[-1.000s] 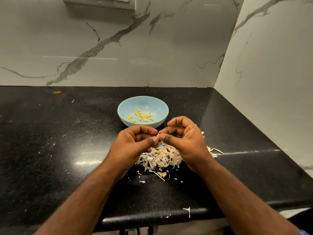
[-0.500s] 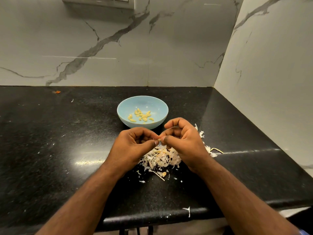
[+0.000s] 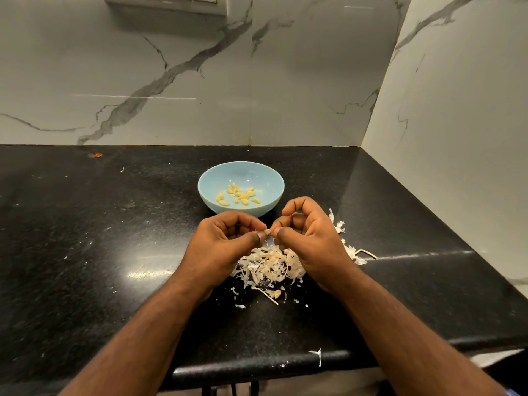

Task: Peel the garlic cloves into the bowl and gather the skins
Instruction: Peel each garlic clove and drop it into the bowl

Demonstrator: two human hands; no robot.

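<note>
Both hands [image 3: 268,238] pinch, apparently, one garlic clove [image 3: 267,232].

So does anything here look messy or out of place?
A little. Most skins sit in one pile under the hands, but bits have strayed: one strip hangs at the counter's front edge, a fleck lies far left, and an orange scrap sits by the back wall.

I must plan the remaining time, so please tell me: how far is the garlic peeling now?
Done: about a dozen peeled cloves lie in the blue bowl. In hand: the left hand and right hand pinch one small clove between them. Left: the skins form a loose pile under the hands, with stray bits on the black counter not yet gathered. Whether unpeeled cloves remain, I cannot tell.
</note>
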